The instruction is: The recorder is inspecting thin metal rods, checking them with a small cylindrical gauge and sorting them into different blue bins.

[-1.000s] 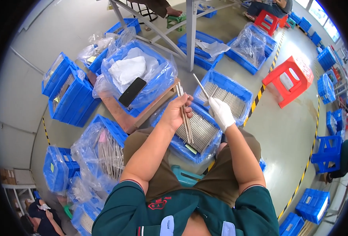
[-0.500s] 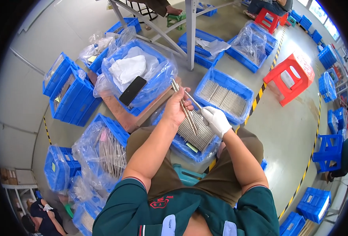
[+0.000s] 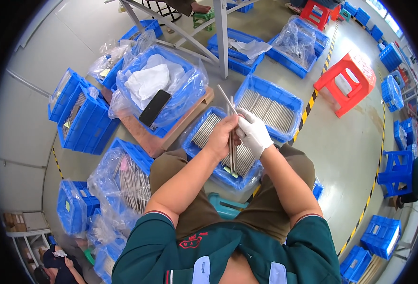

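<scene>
Several thin metal rods [image 3: 233, 155] are gripped in my bare left hand [image 3: 224, 135], closed around them, with their lower ends pointing toward me. My right hand [image 3: 255, 134], in a white glove, presses against the left one. A slanted metal rod [image 3: 224, 96] runs into its fingers, its free end up and to the left. Some fingers of both hands are hidden. Just below the hands, a blue crate [image 3: 188, 142] lined with clear plastic holds rows of similar rods. Another lined blue crate [image 3: 298, 102] beyond my right hand also holds rods in a row.
At the left, a blue crate with white cloth [image 3: 147, 84] and a black phone [image 3: 155, 108] stands on a reddish pallet [image 3: 143, 137]. Longer rods [image 3: 134, 184] lie in a bagged crate. A red stool [image 3: 346, 83] stands at the right. Grey table legs [image 3: 222, 42] rise ahead.
My hands have come together; the gloved hand has moved up against the left one. The rods in my left hand have turned more upright. The view has shifted slightly.
</scene>
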`<state>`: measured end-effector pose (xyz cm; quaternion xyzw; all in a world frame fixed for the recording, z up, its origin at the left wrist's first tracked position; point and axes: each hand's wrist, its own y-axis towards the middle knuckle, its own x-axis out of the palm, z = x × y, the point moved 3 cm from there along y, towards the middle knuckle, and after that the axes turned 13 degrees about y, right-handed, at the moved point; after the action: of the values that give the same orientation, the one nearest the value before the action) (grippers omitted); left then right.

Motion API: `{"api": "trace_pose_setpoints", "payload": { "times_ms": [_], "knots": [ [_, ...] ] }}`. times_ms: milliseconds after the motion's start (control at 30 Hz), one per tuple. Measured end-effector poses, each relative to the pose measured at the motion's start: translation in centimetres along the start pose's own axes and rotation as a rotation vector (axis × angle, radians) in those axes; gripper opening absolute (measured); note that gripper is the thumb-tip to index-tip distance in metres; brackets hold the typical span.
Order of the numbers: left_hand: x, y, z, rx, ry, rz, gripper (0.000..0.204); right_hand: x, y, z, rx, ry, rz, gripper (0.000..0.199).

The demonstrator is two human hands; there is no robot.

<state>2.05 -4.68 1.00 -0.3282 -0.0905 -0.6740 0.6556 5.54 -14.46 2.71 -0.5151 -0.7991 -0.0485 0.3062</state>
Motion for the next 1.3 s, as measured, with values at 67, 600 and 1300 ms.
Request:
{"api": "trace_pose_setpoints", "payload": {
  "times_ms": [67, 600, 1300],
  "knots": [
    [-0.2, 0.0, -0.3, 0.009, 0.008, 0.005, 0.018, 0.3, -0.6, -0.3, 0.014, -0.071, 0.066, 0.035],
    [-0.9, -1.1, -2.2, -0.263, 0.176, -0.370, 0.027, -2.9, 3.7, -2.7, -0.063, 0.172, 0.269, 0.020],
    [-1.4, -0.2, -1.1, -0.140, 0.029, -0.442, 0.032, -2.7, 0.9, 2.9, 0.499, 0.252, -0.077, 0.059]
  ]
}}
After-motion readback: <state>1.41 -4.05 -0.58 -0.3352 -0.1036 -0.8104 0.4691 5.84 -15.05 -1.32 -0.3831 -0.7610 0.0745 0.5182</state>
